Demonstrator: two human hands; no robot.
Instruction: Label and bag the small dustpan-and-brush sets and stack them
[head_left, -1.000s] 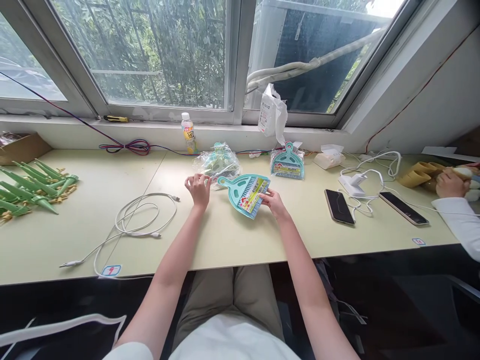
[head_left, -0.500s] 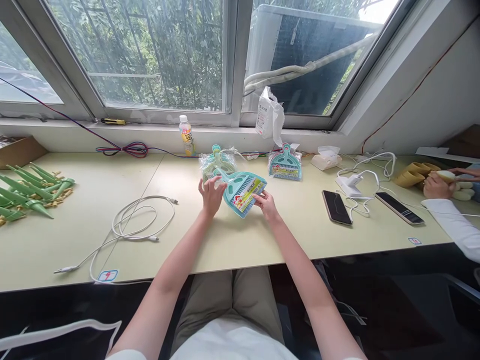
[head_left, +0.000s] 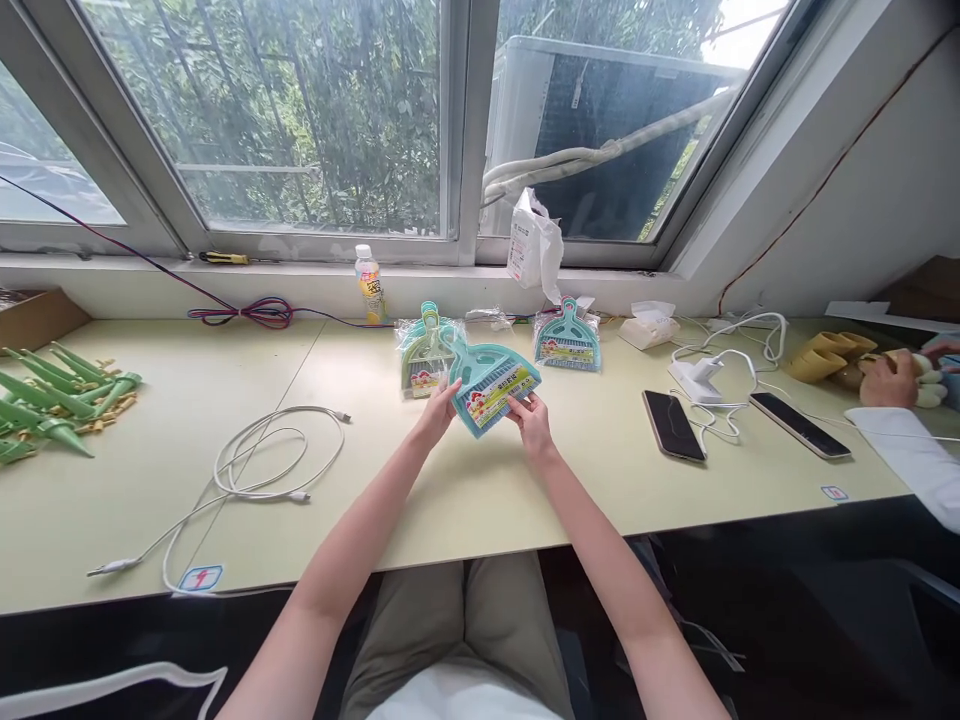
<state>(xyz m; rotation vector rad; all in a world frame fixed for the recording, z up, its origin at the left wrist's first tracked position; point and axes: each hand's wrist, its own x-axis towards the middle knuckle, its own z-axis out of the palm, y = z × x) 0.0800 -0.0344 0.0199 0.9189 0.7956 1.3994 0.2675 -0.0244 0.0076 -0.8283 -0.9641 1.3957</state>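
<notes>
A teal dustpan and brush set with a yellow printed label is held up between both hands, tilted, its handle pointing up and to the left. My left hand grips its left edge. At the lower right edge, my right hand pinches it near the label. Just behind it on the table lie more dustpan sets in clear wrap, green and teal, partly hidden by the held one. Another wrapped teal dustpan set rests further right, by the wall.
A coiled white cable lies left, beyond it green spiky pieces. A drink bottle stands at the back. To the right are two phones, a power strip and a tissue pack. Another person's hand works far right.
My left hand has moved from the handle down to the dustpan's left edge. The dustpan set has turned slightly, its handle more upright. The camera view has shifted a little.
</notes>
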